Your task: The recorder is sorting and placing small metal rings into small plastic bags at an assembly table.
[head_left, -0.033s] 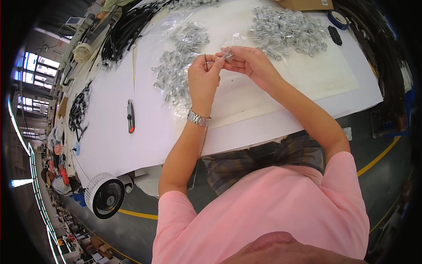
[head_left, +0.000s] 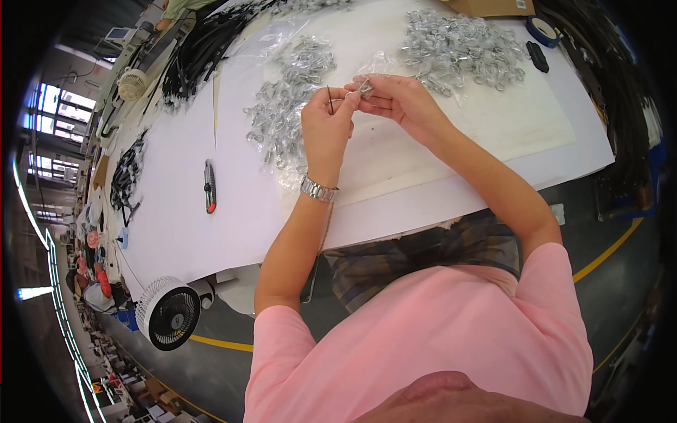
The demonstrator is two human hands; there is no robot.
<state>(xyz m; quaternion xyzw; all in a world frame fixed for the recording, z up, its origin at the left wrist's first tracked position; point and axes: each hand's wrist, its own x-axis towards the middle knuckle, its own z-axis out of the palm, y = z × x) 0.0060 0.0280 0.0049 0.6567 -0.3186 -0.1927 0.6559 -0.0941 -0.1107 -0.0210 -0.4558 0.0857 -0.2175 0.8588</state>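
Observation:
My left hand (head_left: pixel 328 121), with a metal watch (head_left: pixel 319 189) on its wrist, is closed in a pinch above the far part of the table. A thin dark pointed tool (head_left: pixel 330 97) sticks up from between its fingers. My right hand (head_left: pixel 403 102) meets it fingertip to fingertip, also closed. Between them is a small silver metal fitting (head_left: pixel 365 89), partly hidden by the fingers; its exact kind cannot be made out. Clear plastic film (head_left: pixel 379 63) lies just beyond. Heaps of similar bagged silver fittings lie to the left (head_left: pixel 282 106) and right (head_left: pixel 462 49) of my hands.
A white-covered table (head_left: pixel 176 240) spreads under my hands. On it lie a box cutter (head_left: pixel 209 186), bundles of black straps (head_left: pixel 204 53), a roll of blue tape (head_left: pixel 543 32) and a black object (head_left: pixel 537 56). A white fan (head_left: pixel 169 312) stands by the near left edge.

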